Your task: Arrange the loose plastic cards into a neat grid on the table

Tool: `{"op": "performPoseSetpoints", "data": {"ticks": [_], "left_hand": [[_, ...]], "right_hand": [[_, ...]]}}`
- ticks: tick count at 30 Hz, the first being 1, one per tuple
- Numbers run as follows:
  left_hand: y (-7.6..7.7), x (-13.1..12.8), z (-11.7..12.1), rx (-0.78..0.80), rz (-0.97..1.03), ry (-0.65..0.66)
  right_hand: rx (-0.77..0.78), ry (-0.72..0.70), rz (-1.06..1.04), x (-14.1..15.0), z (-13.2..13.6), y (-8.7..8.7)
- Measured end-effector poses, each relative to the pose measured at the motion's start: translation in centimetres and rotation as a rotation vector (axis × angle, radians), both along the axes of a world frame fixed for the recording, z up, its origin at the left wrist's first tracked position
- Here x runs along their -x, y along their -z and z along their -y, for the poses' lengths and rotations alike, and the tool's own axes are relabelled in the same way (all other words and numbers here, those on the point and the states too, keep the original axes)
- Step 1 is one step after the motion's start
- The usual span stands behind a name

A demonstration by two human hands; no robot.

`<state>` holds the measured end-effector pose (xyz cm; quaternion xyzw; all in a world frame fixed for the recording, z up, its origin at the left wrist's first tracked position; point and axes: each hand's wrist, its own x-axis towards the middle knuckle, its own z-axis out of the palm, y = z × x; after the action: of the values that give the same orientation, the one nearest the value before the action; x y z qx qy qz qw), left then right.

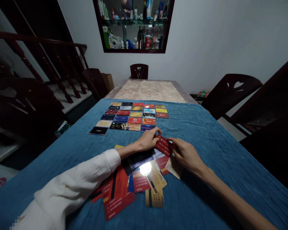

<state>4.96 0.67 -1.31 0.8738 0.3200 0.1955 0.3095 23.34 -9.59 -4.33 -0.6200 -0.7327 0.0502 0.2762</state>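
Observation:
A red card point(163, 145) is lifted slightly above the blue cloth point(206, 134), and both hands pinch it. My left hand point(147, 139), coming out of a white sleeve, grips its upper left edge. My right hand point(186, 154) holds its right edge, fingers curled. Under and in front of the hands lies a loose heap of cards point(134, 182), red, blue, black and gold, some overlapping. Farther away, several cards are laid in neat rows as a grid point(132, 116).
The blue cloth covers the near part of a long table; its far end shows a patterned top point(148, 90). Dark wooden chairs stand at the far end point(139, 71), left point(94, 83) and right point(230, 91). A glass wall cabinet with bottles point(134, 25) hangs behind.

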Motion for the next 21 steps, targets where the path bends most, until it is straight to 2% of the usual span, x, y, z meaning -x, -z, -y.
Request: {"op": "performPoseSetpoints", "data": {"ticks": [4,12,21], "left_hand": [[0.2,0.6,0.6,-0.077,-0.024,0.075],[0.5,1.0,1.5,-0.192,-0.258,0.063],[0.4,0.7,2.0,-0.197,-0.280,0.041]], "right_hand": [[0.019,0.036,0.085,0.0,-0.4,0.0],[-0.030,0.078,0.223,-0.2,-1.2,0.3],[-0.081,-0.053,0.173,-1.0,-1.7,0.6]]}}
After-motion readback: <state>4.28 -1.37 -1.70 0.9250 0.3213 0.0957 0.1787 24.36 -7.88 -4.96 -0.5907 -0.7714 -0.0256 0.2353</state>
